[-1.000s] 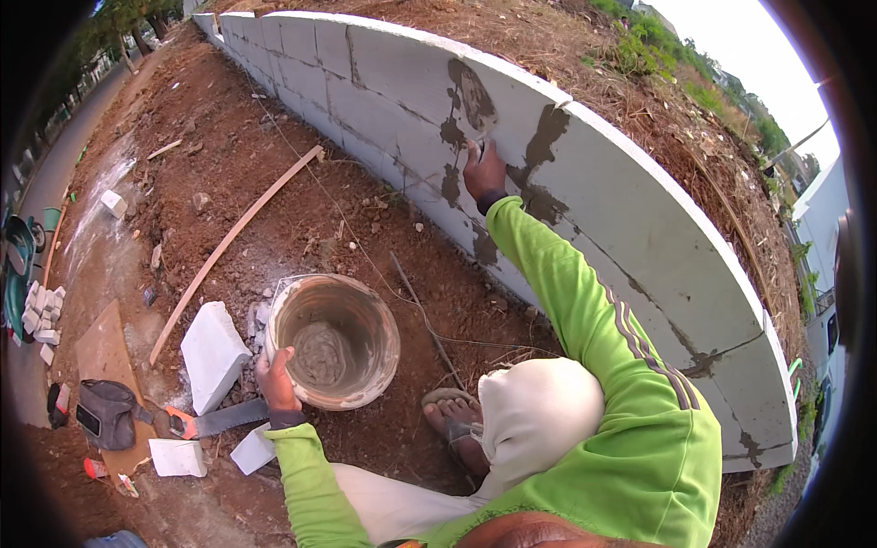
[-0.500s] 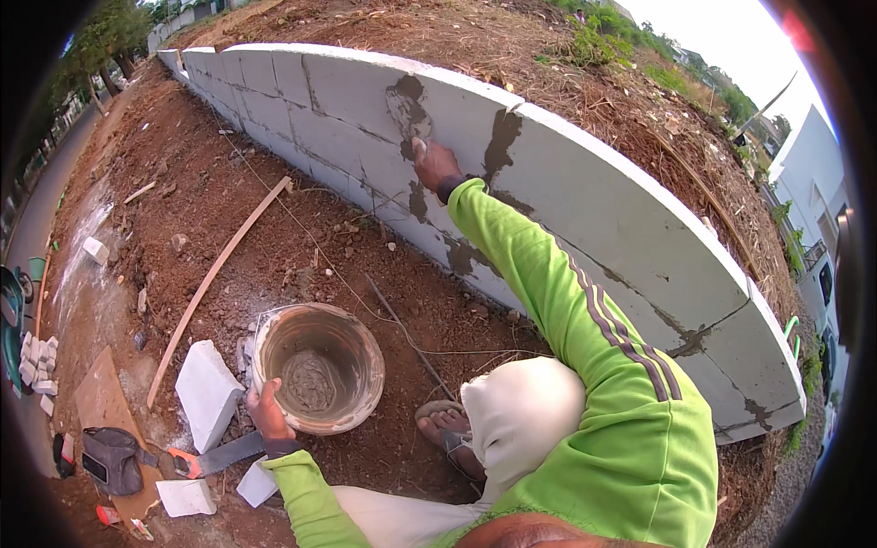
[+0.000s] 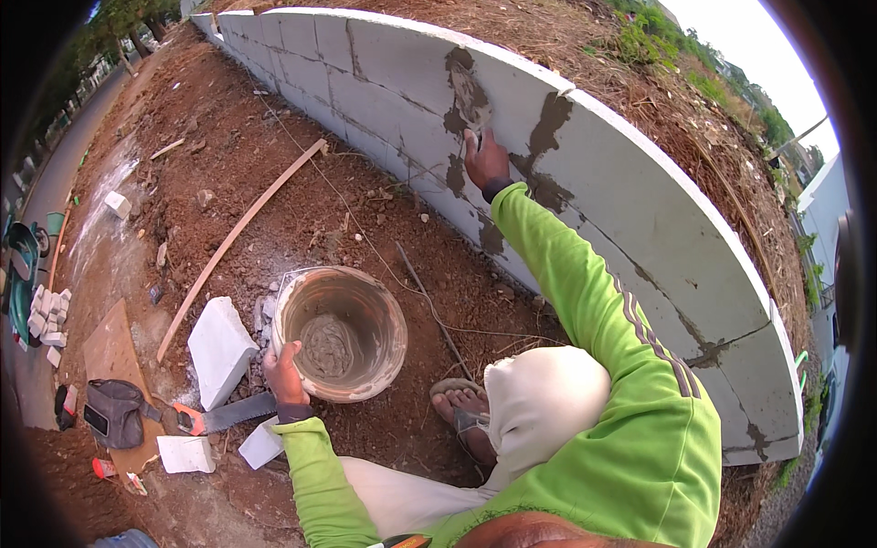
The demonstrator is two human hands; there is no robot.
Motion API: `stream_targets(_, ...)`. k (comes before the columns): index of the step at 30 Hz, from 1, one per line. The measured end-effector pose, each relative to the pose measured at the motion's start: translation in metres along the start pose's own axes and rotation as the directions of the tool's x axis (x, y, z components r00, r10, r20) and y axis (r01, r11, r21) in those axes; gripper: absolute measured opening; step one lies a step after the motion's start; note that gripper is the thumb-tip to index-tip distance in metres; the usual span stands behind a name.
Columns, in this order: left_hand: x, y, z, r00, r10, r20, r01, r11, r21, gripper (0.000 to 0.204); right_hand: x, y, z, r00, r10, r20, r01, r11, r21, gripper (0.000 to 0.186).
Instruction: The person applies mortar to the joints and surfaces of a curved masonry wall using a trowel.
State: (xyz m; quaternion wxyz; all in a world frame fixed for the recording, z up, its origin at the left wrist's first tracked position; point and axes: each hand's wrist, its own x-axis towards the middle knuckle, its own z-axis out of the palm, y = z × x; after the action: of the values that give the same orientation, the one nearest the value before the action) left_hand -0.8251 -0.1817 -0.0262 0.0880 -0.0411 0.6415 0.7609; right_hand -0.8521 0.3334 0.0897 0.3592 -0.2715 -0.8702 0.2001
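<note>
My right hand (image 3: 487, 161) is closed round the handle of a trowel (image 3: 470, 99), which lies against the face of the pale block wall (image 3: 384, 68). Wet grey mortar (image 3: 459, 58) shows above and beside the blade. Most of the handle is hidden in my fist. My left hand (image 3: 287, 373) grips the near left rim of a round bucket (image 3: 388, 329), with the thumb over the edge. Some grey mortar (image 3: 327, 347) sits at the bottom of that bucket, and its inner wall is smeared.
Left of the bucket lie a cut white block (image 3: 219, 352), a handsaw (image 3: 239, 413) and smaller block pieces (image 3: 186, 454). Beyond them are a dark pouch (image 3: 113, 413) on a board (image 3: 111, 342) and a long wooden strip (image 3: 239, 247). A thin string (image 3: 343, 196) crosses the soil.
The view has shifted, so the wall and bucket sit differently in the picture. Against the wall, my right hand and the trowel have moved slightly downward. My left hand stays on the bucket rim.
</note>
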Motion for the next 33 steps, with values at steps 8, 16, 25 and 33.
stream_targets(8, -0.001, -0.004, -0.002, 1.0, 0.004, 0.018, -0.003, 0.998, -0.057, 0.038, -0.032, 0.019, 0.022, 0.97, 0.201, 0.139, -0.191, 0.978, -0.082, 0.06)
stream_targets(16, -0.003, 0.001, 0.008, 1.0, 0.008, 0.014, -0.007, 0.998, -0.058, 0.039, 0.042, -0.012, -0.013, 0.991, 0.11, 0.082, -0.12, 0.984, 0.134, 0.057)
stream_targets(25, 0.004, -0.001, 0.025, 0.997, 0.057, 0.048, -0.053, 0.995, -0.082, 0.037, 0.009, 0.049, 0.021, 0.997, -0.031, 0.073, 0.032, 0.999, -0.017, 0.054)
stream_targets(33, -0.006, 0.002, 0.002, 1.0, -0.012, -0.013, 0.012, 1.0, -0.008, 0.037, -0.007, 0.006, -0.002, 0.992, 0.123, 0.036, -0.122, 0.992, -0.035, 0.059)
